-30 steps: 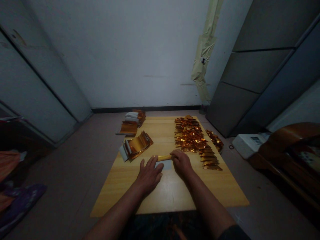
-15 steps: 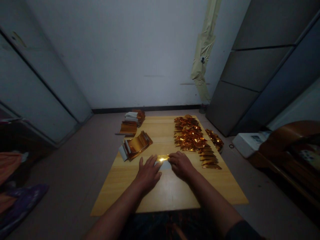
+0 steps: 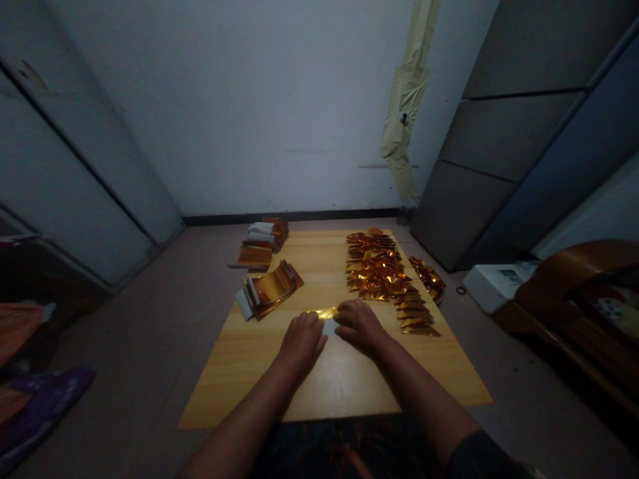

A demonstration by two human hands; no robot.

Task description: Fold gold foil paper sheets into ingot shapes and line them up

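Note:
A small sheet of gold foil paper (image 3: 328, 313), white on its near part, lies on the wooden board between my hands. My left hand (image 3: 303, 339) grips its left side with the fingers curled over it. At the right side, my right hand (image 3: 360, 326) has bent fingers closed on the paper's edge. To the left sits a curved stack of gold foil sheets (image 3: 273, 287) with pale edges. Rows of folded gold foil pieces (image 3: 377, 266) cover the board's right side, the nearest ones (image 3: 415, 313) lined up in a short column.
The wooden board (image 3: 344, 392) is in front of me. More foil sheets (image 3: 254, 255) lie at its far left corner. Beyond its right edge are further folded pieces (image 3: 428, 276), a white box (image 3: 492, 287) and a wooden chair (image 3: 564, 299). A wall (image 3: 274, 120) stands behind.
My left hand has shifted slightly right, its spread fingers now curled in on the paper. The right hand stays nearly in place. The view has moved slightly.

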